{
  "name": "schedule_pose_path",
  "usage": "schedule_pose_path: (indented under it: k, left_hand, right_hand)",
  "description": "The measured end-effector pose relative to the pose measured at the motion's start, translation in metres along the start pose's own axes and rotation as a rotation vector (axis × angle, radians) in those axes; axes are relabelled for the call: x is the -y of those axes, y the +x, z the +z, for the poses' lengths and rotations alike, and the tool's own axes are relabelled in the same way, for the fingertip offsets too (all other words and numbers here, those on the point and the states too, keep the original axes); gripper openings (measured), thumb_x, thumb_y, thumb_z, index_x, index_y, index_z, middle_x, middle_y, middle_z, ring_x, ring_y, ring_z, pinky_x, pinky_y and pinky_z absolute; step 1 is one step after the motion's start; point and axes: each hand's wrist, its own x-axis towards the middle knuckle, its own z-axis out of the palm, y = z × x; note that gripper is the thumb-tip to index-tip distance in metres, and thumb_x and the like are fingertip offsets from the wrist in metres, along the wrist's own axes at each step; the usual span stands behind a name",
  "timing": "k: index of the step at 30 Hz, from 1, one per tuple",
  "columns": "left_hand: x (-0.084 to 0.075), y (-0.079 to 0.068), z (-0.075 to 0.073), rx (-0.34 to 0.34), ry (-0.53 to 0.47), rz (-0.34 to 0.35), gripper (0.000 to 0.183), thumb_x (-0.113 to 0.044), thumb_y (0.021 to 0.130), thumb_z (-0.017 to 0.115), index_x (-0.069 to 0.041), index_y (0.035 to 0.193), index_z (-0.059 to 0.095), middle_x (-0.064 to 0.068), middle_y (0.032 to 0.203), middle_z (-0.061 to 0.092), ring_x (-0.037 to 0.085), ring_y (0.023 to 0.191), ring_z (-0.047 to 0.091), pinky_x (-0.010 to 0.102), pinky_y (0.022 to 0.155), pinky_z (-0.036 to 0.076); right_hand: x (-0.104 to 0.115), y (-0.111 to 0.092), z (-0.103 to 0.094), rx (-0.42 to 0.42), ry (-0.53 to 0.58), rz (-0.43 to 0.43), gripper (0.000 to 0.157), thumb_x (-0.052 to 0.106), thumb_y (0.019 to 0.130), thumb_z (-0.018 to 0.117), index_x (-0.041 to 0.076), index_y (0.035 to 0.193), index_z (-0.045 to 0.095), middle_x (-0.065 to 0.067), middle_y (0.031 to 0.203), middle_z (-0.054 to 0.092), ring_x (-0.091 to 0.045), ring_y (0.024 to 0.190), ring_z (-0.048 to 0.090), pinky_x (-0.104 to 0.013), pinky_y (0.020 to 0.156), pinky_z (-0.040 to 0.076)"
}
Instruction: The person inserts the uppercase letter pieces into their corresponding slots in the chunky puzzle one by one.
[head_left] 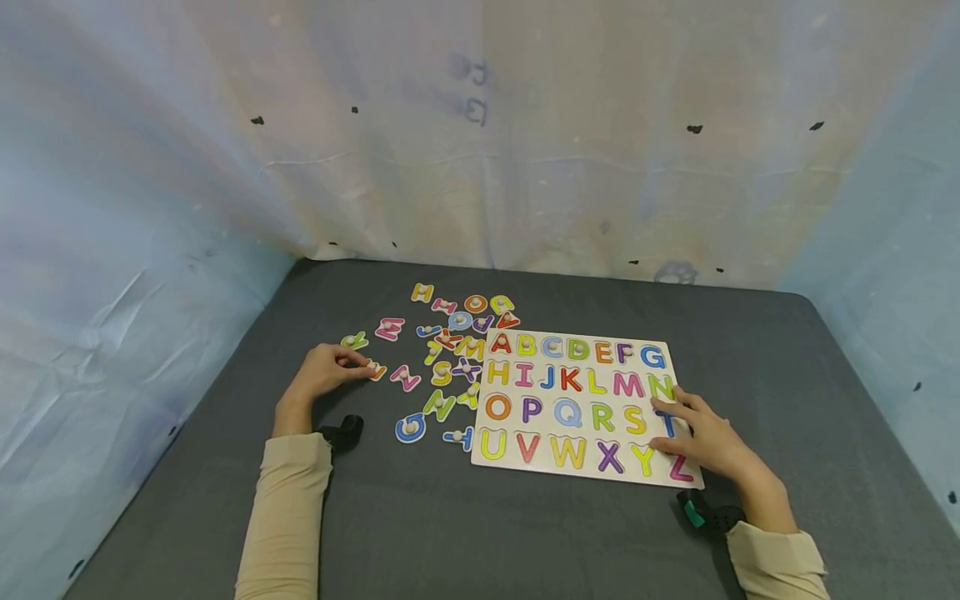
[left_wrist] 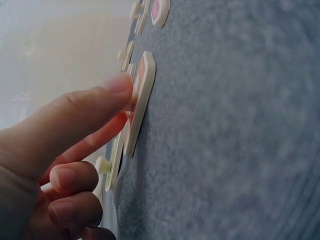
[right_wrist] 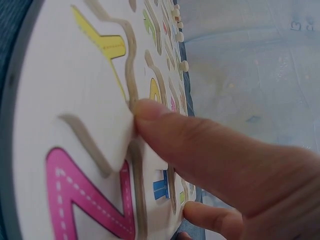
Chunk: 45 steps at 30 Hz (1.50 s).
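My left hand (head_left: 327,372) is at the left of the loose letters, its thumb and index finger pinching the knob of an orange letter piece (head_left: 377,371). That piece (left_wrist: 146,82) lies flat on the table in the left wrist view; which letter it is cannot be told. At the right edge of the alphabet puzzle board (head_left: 551,475), my right hand (head_left: 712,437) rests with extended fingers, partly covering the T and Z slots. The right wrist view shows its thumb touching the board (right_wrist: 95,115) between the yellow Y and the pink Z (right_wrist: 62,195).
Loose knobbed letters lie left of the board, including a blue G (head_left: 410,428), a blue T (head_left: 459,437), a pink Z (head_left: 406,378) and a green piece (head_left: 355,341). Knobs show on the board's first top-row letters. A pale curtain (head_left: 480,167) stands behind the grey table (head_left: 525,542).
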Motion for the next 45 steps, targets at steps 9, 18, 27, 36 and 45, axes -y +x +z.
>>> schedule_pose_path:
  k: [9,18,27,36,45]
  left_hand:
    - [-0.003,0.001,-0.002,-0.038,0.012,0.067,0.027,-0.026,0.082,0.076,-0.002,0.094,0.075,-0.004,0.062,0.038,0.012,0.06,0.036,0.027,0.061,0.031]
    - [-0.021,-0.002,-0.001,-0.066,0.005,0.158,0.022,-0.022,0.083,0.075,-0.003,0.094,0.075,-0.001,0.067,0.041,0.013,0.061,0.037,0.027,0.061,0.031]
    - [-0.056,0.002,0.01,-0.054,-0.029,0.261,0.02,-0.019,0.083,0.075,-0.003,0.095,0.075,-0.002,0.067,0.039,0.012,0.062,0.037,0.026,0.061,0.03]
    - [-0.093,0.01,0.02,-0.001,-0.057,0.347,0.019,-0.02,0.083,0.075,-0.005,0.095,0.075,0.011,0.072,0.045,0.016,0.066,0.038,0.029,0.065,0.032]
    - [-0.132,0.022,0.043,0.077,-0.106,0.417,0.016,-0.021,0.085,0.073,-0.009,0.095,0.076,0.004,0.068,0.047,0.015,0.061,0.037,0.027,0.06,0.032]
  right_hand:
    - [-0.001,-0.001,0.001,-0.004,0.0,-0.001,0.078,0.038,0.079,0.075,0.0,0.14,0.046,-0.036,0.149,0.022,-0.062,0.132,0.024,-0.082,0.097,0.012]
    - [0.001,0.001,0.001,-0.014,-0.033,-0.013,0.075,0.037,0.08,0.075,0.002,0.14,0.047,-0.036,0.148,0.025,-0.062,0.13,0.028,-0.082,0.096,0.016]
    - [0.002,0.0,0.003,-0.022,-0.046,-0.01,0.074,0.036,0.079,0.076,0.002,0.139,0.049,-0.036,0.147,0.028,-0.061,0.13,0.031,-0.082,0.096,0.016]
    - [0.008,0.002,0.003,-0.045,-0.134,-0.019,0.074,0.036,0.079,0.076,0.002,0.138,0.05,-0.034,0.142,0.038,-0.059,0.127,0.038,-0.081,0.094,0.024]
    - [0.011,-0.002,0.004,-0.043,-0.151,-0.021,0.074,0.036,0.078,0.076,0.001,0.138,0.05,-0.034,0.14,0.041,-0.056,0.121,0.046,-0.078,0.093,0.03]
